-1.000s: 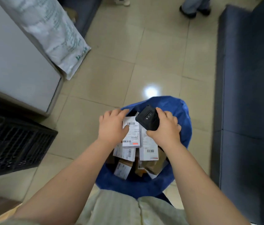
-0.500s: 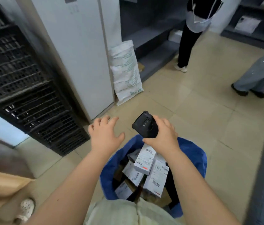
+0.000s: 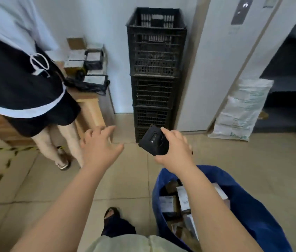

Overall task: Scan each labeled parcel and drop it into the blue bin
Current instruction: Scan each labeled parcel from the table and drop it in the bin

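- The left hand [image 3: 98, 144] hangs in the middle of the frame above bare floor tiles [image 3: 129, 179], fingers spread and holding nothing.
- The right hand [image 3: 177, 151], just beside it to the right, has fingers and thumb curled round a black scanner [image 3: 153, 142], which is tilted with its lens side up.
- The blue bin [image 3: 249, 206] sits at the lower right, its rim under the right forearm. Labelled parcels [image 3: 182, 199] lie piled inside it, well below the rim.
- A tall stack of black crates [image 3: 155, 70] stands against the wall at centre top, its foot just past the scanner.
- At the left, the wooden desk [image 3: 89, 106] ends in a square corner near the left fingertips. More boxed parcels [image 3: 93, 57] sit on its far end.
- Another person [image 3: 16, 79] stands at the upper left, close against the desk edge.
- A white sack [image 3: 241, 110] leans on a pale cabinet [image 3: 216, 51] at the right.
- Striped tape [image 3: 7, 148] crosses the floor at the left.
- Open tile runs between the desk, the crates and the bin.
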`<state>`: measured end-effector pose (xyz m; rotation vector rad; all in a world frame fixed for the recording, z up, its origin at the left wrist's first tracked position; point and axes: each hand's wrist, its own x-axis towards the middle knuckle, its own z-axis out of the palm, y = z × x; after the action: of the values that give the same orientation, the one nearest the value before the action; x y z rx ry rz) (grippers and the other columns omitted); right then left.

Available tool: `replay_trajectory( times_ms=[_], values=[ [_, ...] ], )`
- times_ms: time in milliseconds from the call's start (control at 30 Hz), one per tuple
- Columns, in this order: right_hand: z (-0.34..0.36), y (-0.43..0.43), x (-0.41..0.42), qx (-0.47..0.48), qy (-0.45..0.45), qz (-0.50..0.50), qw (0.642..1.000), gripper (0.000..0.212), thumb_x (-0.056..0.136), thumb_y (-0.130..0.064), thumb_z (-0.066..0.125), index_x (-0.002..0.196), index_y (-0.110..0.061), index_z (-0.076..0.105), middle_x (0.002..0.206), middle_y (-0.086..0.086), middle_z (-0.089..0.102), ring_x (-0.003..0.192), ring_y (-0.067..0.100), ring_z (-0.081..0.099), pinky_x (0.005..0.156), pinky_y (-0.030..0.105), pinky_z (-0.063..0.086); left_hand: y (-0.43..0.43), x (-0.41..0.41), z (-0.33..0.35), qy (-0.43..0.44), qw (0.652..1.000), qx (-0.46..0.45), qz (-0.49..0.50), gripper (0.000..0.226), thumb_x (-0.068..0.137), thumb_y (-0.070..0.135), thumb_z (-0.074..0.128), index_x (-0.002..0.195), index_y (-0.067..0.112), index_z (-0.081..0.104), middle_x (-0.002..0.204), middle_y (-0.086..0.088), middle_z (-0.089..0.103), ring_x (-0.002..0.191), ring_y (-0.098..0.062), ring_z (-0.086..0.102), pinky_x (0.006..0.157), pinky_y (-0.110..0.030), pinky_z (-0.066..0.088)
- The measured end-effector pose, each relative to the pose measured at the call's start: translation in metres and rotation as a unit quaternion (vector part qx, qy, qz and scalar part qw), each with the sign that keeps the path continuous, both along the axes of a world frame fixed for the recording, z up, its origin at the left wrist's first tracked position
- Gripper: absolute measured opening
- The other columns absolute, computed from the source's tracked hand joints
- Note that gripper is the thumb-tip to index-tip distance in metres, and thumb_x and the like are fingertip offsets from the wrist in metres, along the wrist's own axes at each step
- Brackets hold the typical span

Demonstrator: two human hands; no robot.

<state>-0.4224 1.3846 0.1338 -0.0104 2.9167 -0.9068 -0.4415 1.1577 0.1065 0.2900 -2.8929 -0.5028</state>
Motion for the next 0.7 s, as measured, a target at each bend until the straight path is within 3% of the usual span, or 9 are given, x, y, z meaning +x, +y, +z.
replay_trajectory(
  times_ms=[267, 500, 700],
  values=[
    [0.052, -0.163, 0.006, 0.003, 0.067, 0.231, 0.971, 0.082, 0.075, -0.034, 0.074, 0.147, -0.037, 0.035, 0.138, -0.004, 0.041, 0.129, 0.025, 0.035, 0.107, 0.044, 0.031, -0.139, 0.093, 0.050, 0.061, 0.970, 0.011, 0.234, 0.061, 0.080, 0.056, 0.064, 0.137, 0.039, 0.052, 0.144, 0.005, 0.047, 0.135, -0.033, 0.033, 0.109, -0.054, 0.029],
    [0.073, -0.326, 0.061, -0.021, 0.093, 0.375, 0.922, 0.092, 0.073, -0.035, 0.076, 0.152, -0.034, 0.029, 0.141, -0.005, 0.038, 0.132, 0.023, 0.034, 0.111, 0.046, 0.031, -0.275, 0.229, 0.071, 0.082, 0.908, 0.012, 0.411, 0.063, 0.082, 0.059, 0.063, 0.140, 0.039, 0.050, 0.145, 0.000, 0.046, 0.135, -0.034, 0.031, 0.109, -0.052, 0.028],
    [0.077, -0.486, 0.151, -0.034, 0.126, 0.469, 0.873, 0.092, 0.075, -0.037, 0.079, 0.151, -0.034, 0.028, 0.142, -0.002, 0.038, 0.128, 0.027, 0.035, 0.106, 0.046, 0.030, -0.402, 0.349, 0.083, 0.064, 0.857, -0.003, 0.512, 0.065, 0.082, 0.057, 0.062, 0.142, 0.036, 0.048, 0.145, -0.003, 0.046, 0.137, -0.036, 0.030, 0.110, -0.056, 0.026]
  ],
)
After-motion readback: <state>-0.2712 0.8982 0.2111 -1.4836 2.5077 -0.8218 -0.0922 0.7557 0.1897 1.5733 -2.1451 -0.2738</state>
